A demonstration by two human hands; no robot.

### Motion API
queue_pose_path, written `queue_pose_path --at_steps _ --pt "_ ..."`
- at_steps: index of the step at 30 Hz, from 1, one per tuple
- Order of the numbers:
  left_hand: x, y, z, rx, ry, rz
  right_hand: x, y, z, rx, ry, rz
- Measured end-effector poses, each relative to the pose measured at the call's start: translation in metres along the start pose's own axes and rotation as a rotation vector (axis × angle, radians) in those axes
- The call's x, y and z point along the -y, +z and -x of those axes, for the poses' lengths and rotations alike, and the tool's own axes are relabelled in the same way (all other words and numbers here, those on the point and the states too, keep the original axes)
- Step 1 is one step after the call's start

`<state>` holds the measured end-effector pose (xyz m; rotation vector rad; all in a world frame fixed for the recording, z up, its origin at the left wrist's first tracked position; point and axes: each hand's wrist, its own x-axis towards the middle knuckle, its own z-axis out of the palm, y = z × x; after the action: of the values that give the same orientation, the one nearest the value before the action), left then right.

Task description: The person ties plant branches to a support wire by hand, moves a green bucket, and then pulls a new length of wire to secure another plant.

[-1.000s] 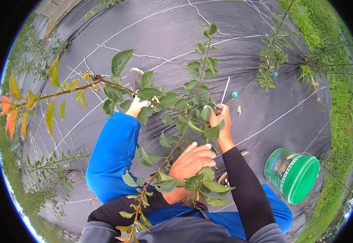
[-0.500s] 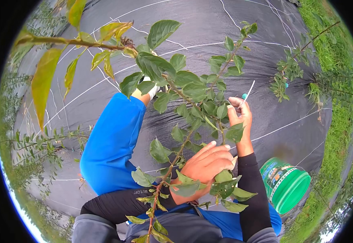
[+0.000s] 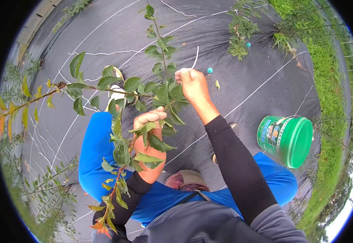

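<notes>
A young leafy plant (image 3: 162,95) spreads its branches in front of me, one reaching left and another down toward my lap. My left hand (image 3: 150,135) is closed, its fingers curled at a branch (image 3: 172,106) near the plant's middle; leaves hide part of the grip. Higher up, my right hand (image 3: 194,87) pinches a thin white strip (image 3: 196,56) beside the upright stem. The strip's free end sticks up above the fingers. Just right of that hand is a small blue-green round thing (image 3: 210,70).
Black ground sheet (image 3: 241,121) with white lines lies below. A green bucket (image 3: 288,139) lies tilted at the right, near a grass strip (image 3: 324,117). Another small plant (image 3: 239,30) grows at the upper right. My knees in blue trousers (image 3: 97,154) are on both sides.
My view has shifted. My right hand has turned over and closed in beside the upright stem with the white strip. My left hand has gone from flat and stretched to curled at the plant.
</notes>
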<state>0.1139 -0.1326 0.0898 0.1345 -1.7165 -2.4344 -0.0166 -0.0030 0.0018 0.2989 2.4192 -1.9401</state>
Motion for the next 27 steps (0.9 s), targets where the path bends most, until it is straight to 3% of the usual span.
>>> queue_pose_path --at_steps 1,3,6,8,10,11,16,18,20,22,27 --pt "0.002 -0.004 -0.003 0.006 0.046 -0.088 0.009 -0.001 0.002 -0.027 0.001 -0.007" --pt "0.007 -0.009 -0.005 0.023 0.086 -0.181 0.024 -0.004 0.008 0.196 0.012 0.101" --pt "0.006 -0.009 -0.007 -0.04 0.019 0.023 0.022 -0.002 0.019 0.259 -0.1 0.272" --pt "0.001 -0.004 -0.01 -0.056 0.006 -0.182 0.008 -0.007 0.026 0.204 -0.12 0.22" --pt "0.002 -0.006 -0.011 -0.079 -0.018 -0.119 -0.005 -0.022 0.034 0.162 0.066 0.166" --pt "0.003 -0.008 -0.013 -0.057 0.001 -0.131 -0.016 -0.026 0.041 0.183 0.073 -0.049" --pt "0.005 -0.01 -0.015 -0.055 -0.006 -0.049 -0.043 -0.051 0.088 0.179 0.025 -0.187" --pt "0.005 -0.01 -0.017 -0.052 -0.012 -0.051 -0.051 -0.058 0.106 0.218 -0.155 -0.039" --pt "0.006 -0.009 -0.019 -0.074 -0.022 -0.055 -0.054 -0.065 0.122 0.221 -0.101 0.008" --pt "0.002 -0.006 -0.021 -0.084 -0.037 -0.039 -0.069 -0.068 0.136 0.262 -0.233 0.293" --pt "0.0 -0.001 -0.022 -0.071 -0.078 -0.111 -0.1 -0.074 0.163 0.432 -0.442 0.659"
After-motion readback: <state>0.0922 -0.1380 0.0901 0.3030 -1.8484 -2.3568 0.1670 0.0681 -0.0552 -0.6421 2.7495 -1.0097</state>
